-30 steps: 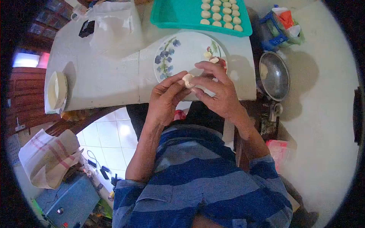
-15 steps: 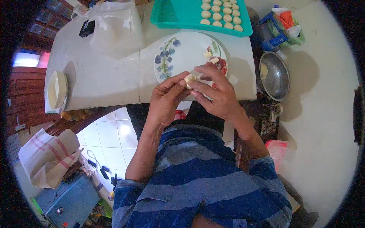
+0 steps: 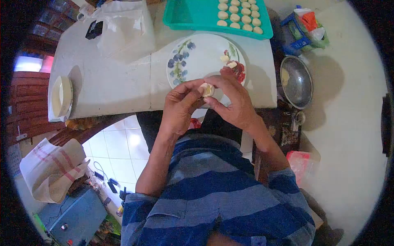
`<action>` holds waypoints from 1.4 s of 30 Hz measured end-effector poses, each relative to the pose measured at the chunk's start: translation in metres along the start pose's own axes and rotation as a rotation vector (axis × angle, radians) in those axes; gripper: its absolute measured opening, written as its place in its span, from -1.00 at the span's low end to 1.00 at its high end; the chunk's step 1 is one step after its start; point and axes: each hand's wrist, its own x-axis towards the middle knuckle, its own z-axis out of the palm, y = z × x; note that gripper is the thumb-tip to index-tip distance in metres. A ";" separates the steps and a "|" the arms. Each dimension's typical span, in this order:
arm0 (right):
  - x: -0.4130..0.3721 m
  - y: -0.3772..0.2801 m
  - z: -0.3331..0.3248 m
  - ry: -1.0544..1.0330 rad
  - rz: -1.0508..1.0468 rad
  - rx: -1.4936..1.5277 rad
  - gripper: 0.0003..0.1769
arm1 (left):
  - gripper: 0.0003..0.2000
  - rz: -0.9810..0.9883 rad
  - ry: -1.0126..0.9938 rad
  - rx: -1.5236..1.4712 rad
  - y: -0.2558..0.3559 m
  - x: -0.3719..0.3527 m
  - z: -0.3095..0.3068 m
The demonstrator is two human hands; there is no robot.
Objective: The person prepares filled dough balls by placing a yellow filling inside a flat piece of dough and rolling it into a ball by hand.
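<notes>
Between my two hands is a small pale dough ball, held over the near edge of a white floral plate. My left hand pinches it from the left with thumb and fingers. From the right, the thumb and forefinger of my right hand close on its rim. A yellowish patch shows in the middle of the dough. On the plate's right side lie two small pale pieces, beside the red flower print. Beyond the plate, a green tray carries rows of round dough balls.
A plastic bag lies at the table's back left, and a cream round container stands at the left edge. To the right of the table are a metal bowl and a blue basket of packets.
My right hand's fingers have come down from above the dough ball and now grip its right side. The dough has turned, showing its yellowish middle. My left hand has barely moved.
</notes>
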 end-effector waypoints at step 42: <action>0.013 -0.012 -0.009 0.033 0.349 0.259 -0.47 | -0.67 -0.030 0.030 -0.027 -0.003 0.000 -0.002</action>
